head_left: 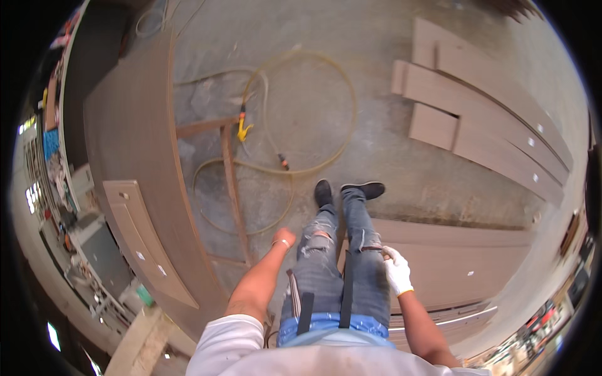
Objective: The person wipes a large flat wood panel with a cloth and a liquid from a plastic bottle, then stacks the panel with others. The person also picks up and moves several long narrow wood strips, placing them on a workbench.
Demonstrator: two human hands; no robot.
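Two hands, the gloved right hand and bare left hand, appear curled, any grasp indeterminable from above; brown panels lie low to the right hand's right, long axis crosswise, the left nearer a wooden trestle.

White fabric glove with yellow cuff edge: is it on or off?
On: the glove covers the right hand down to the wrist.

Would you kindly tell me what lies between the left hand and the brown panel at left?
In the head view, a wooden leg and a yellowish hose lie between the left hand and the panel.
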